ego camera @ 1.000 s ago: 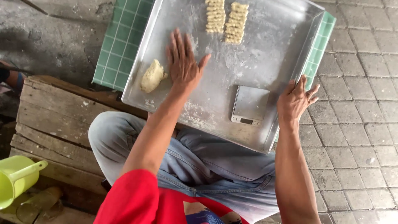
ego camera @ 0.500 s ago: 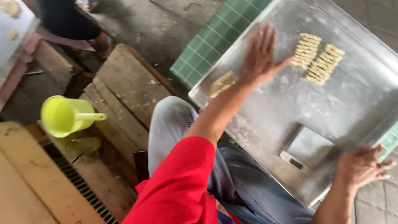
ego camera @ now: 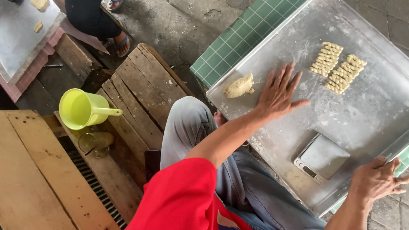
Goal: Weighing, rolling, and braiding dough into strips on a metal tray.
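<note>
A large metal tray [ego camera: 375, 110], dusted with flour, lies on a green-and-white checked cloth [ego camera: 238, 38]. My left hand [ego camera: 279, 91] rests flat on the tray with its fingers spread, just right of a lump of pale dough [ego camera: 239, 86]. Two rows of twisted dough pieces [ego camera: 338, 67] lie further along the tray. My right hand [ego camera: 377, 181] rests on the tray's near rim with fingers apart, beside a small silver kitchen scale [ego camera: 321, 158]. Neither hand holds anything.
A wooden pallet [ego camera: 140, 89] and a plank bench [ego camera: 38, 170] are at the left, with a yellow-green plastic jug [ego camera: 81, 108] and a drinking glass [ego camera: 96, 142]. Another person's leg and sandalled foot [ego camera: 119, 42] and a second tray [ego camera: 23, 34] are at top left.
The view has swung left, bringing the pallet, jug and the other person into sight. Both hands have stayed on the tray, the left beside the dough lump.
</note>
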